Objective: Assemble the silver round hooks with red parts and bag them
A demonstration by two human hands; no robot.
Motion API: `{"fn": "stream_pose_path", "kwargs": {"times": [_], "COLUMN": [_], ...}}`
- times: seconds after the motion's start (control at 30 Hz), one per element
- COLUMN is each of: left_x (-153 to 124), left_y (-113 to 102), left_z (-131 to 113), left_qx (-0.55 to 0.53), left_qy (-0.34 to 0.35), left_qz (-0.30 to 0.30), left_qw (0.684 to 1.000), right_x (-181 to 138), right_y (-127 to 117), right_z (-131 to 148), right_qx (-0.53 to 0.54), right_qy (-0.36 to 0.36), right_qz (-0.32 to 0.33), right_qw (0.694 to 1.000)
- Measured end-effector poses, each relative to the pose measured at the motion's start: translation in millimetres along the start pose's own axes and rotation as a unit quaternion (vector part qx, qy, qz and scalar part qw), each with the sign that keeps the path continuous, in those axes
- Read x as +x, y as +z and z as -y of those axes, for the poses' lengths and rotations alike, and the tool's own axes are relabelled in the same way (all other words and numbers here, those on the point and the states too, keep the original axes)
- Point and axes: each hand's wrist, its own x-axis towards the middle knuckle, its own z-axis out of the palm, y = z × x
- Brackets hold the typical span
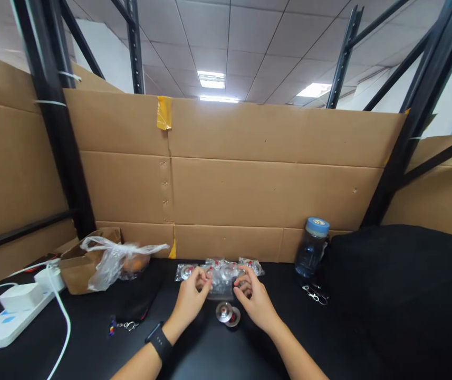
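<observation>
A small clear plastic bag [221, 291] sits between my two hands over the black table. My left hand [192, 290], with a dark watch on its wrist, pinches at the bag's left side. At its right edge, my right hand [256, 298] has curled fingers and a thumb close to the plastic; the exact contact is hard to see. Just below the bag, two shiny round metal pieces [224, 312] with red centres lie overlapping on the table. Beyond my fingertips lie several similar round pieces in clear wrappers [226, 270], partly hidden by my hands.
At left are a power strip [20, 311] with white cables, a cardboard box [76, 269], a knotted plastic bag [118, 258] and a black pouch [138, 303] with a keyring. To the right stand a blue-lidded bottle [311, 248] and a large black bag [400, 301]. Cardboard [233, 190] walls the back.
</observation>
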Motion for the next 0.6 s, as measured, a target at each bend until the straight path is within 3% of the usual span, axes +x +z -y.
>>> {"fn": "stream_pose_path", "kwargs": {"times": [0.2,0.3,0.43,0.6], "left_x": [19,24,23,14], "left_y": [-51,-67,-66,-50], "left_z": [32,48,60,38], "left_qx": [0.140,0.213,0.325,0.440], "left_qy": [-0.067,-0.070,-0.042,-0.039], "left_qz": [-0.100,-0.075,-0.019,-0.077], "left_qw": [0.983,0.972,0.945,0.894], "right_x": [-5,-7,-9,-12], "right_y": [1,2,2,0], "right_z": [-3,1,9,17], "right_qx": [-0.105,-0.132,-0.149,-0.151], "right_qy": [-0.034,-0.050,-0.061,-0.043], "right_qz": [0.044,0.074,0.099,0.124], "right_qw": [0.993,0.987,0.982,0.980]}}
